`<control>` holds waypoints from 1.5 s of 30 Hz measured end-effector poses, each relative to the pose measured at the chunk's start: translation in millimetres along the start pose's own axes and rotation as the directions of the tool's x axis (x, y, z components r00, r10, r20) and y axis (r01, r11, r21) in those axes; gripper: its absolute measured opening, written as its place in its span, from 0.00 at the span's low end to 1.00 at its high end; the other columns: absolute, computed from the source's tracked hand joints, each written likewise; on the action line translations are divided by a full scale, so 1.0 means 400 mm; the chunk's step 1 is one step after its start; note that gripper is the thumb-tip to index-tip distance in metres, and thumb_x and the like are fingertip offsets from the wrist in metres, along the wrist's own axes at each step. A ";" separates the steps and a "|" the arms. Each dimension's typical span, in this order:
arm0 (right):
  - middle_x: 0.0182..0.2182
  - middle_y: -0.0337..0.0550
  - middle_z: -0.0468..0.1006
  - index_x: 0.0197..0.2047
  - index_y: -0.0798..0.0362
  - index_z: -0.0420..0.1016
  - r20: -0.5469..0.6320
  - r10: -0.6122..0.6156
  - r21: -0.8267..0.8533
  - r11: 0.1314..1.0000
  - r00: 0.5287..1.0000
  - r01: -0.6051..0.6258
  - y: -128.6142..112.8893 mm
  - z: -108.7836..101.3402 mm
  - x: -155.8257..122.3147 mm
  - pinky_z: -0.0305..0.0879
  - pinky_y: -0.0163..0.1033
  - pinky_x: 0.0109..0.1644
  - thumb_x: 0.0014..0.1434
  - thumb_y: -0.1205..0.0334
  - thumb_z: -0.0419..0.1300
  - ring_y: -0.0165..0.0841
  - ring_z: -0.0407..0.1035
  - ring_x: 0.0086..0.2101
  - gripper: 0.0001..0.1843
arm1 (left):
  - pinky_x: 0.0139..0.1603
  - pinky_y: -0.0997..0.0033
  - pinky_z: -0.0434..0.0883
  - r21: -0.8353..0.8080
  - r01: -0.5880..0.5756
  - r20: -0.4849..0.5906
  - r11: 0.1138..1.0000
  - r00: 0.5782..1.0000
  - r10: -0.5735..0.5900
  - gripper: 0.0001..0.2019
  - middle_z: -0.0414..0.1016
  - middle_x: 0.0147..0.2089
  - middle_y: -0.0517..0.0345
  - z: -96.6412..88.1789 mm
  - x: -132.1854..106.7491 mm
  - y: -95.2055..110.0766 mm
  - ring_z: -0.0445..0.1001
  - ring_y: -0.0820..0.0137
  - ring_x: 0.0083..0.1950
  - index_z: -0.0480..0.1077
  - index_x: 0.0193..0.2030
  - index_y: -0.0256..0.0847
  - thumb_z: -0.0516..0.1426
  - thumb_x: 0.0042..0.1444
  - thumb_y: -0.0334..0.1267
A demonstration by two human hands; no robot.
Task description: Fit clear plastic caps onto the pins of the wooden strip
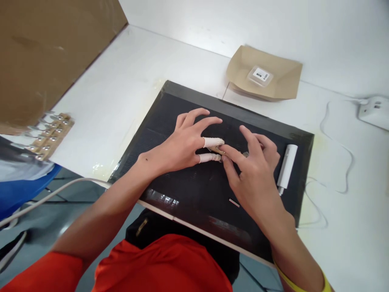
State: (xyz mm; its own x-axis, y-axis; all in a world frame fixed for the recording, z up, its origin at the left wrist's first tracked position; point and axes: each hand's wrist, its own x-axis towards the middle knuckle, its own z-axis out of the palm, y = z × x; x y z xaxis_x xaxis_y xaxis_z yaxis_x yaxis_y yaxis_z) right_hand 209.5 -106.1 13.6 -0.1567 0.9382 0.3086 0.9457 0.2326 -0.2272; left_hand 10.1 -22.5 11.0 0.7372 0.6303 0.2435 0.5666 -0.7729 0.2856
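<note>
My left hand (191,142) wears white finger covers on its thumb and index finger. Those two fingers are closed on a small tan piece with shiny bits (218,150), whose kind I cannot make out. From the other side, my right hand (249,166) pinches the same piece between thumb and index finger. Both hands are over a black ribbed mat (188,194). Below the right hand lies a thin short metal pin or rod (234,202). Right of that hand rests a white cylinder (287,166) with a narrower tip.
A brown paper tray (285,83) holding a clear, labelled plastic box (260,76) stands at the back. At left, a wooden strip (50,140) carries several metal pieces beside a brown panel (57,52). A white socket box (375,111) and thin cable are at right.
</note>
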 end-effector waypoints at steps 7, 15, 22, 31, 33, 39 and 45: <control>0.69 0.58 0.68 0.52 0.45 0.83 -0.014 -0.008 0.008 1.000 1.000 0.008 0.001 -0.002 -0.001 0.66 0.64 0.59 0.69 0.65 0.59 0.55 0.63 0.62 0.13 | 0.69 0.34 0.59 0.072 -0.035 0.009 0.997 0.999 0.034 0.12 0.65 0.74 0.45 -0.003 0.008 -0.002 0.56 0.40 0.76 0.80 0.56 0.50 0.64 0.68 0.45; 0.69 0.56 0.70 0.53 0.44 0.83 -0.030 0.026 0.041 0.999 0.999 -0.024 0.002 -0.018 -0.004 0.65 0.64 0.61 0.69 0.65 0.60 0.54 0.64 0.62 0.14 | 0.69 0.37 0.59 0.055 -0.009 -0.030 0.998 0.999 0.011 0.11 0.67 0.73 0.48 0.007 0.000 -0.001 0.58 0.41 0.75 0.81 0.54 0.51 0.64 0.67 0.46; 0.65 0.54 0.75 0.48 0.45 0.84 -0.082 0.046 0.052 0.998 0.996 -0.042 0.007 -0.012 -0.005 0.64 0.62 0.60 0.68 0.64 0.62 0.53 0.67 0.60 0.10 | 0.67 0.39 0.59 0.059 -0.002 -0.034 0.998 0.999 0.004 0.10 0.68 0.73 0.48 0.003 0.002 0.001 0.59 0.42 0.74 0.82 0.52 0.50 0.64 0.68 0.45; 0.61 0.49 0.80 0.49 0.47 0.80 -0.130 0.081 0.084 0.994 0.988 -0.070 0.012 -0.002 0.018 0.62 0.58 0.61 0.67 0.61 0.62 0.49 0.71 0.57 0.08 | 0.67 0.39 0.59 0.055 0.016 -0.047 0.998 0.999 -0.013 0.11 0.70 0.72 0.47 0.002 -0.001 0.000 0.60 0.42 0.74 0.82 0.52 0.49 0.65 0.66 0.46; 0.60 0.49 0.81 0.49 0.47 0.80 -0.131 0.080 0.088 0.994 0.988 -0.068 0.011 0.000 0.019 0.61 0.57 0.61 0.67 0.62 0.63 0.49 0.72 0.57 0.08 | 0.67 0.39 0.59 0.054 0.024 -0.066 0.998 0.998 -0.020 0.11 0.71 0.71 0.47 0.001 -0.001 0.001 0.62 0.42 0.73 0.82 0.53 0.48 0.66 0.66 0.46; 0.60 0.49 0.81 0.53 0.48 0.78 -0.091 0.114 0.159 0.982 0.989 -0.099 0.008 0.006 0.019 0.57 0.56 0.63 0.67 0.61 0.62 0.48 0.72 0.57 0.11 | 0.65 0.41 0.60 0.076 -0.003 -0.082 0.997 0.997 0.009 0.09 0.72 0.70 0.48 0.005 0.000 0.004 0.64 0.44 0.73 0.81 0.51 0.47 0.63 0.69 0.44; 0.57 0.50 0.82 0.57 0.49 0.74 -0.083 0.139 0.169 0.978 0.987 -0.123 0.016 0.000 0.019 0.57 0.53 0.63 0.66 0.61 0.62 0.46 0.73 0.57 0.16 | 0.67 0.38 0.59 0.006 0.087 -0.079 0.996 0.993 -0.086 0.24 0.71 0.71 0.44 -0.015 0.002 -0.003 0.63 0.42 0.73 0.77 0.59 0.47 0.70 0.60 0.52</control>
State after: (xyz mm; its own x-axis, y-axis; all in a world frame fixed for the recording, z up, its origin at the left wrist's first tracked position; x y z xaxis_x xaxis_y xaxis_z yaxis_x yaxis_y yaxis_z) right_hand 214.4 -97.6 14.4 0.0001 0.9368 0.3500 0.8959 0.1554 -0.4162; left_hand 7.9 -20.4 16.3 0.6542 0.6982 0.2907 0.6306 -0.7158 0.3001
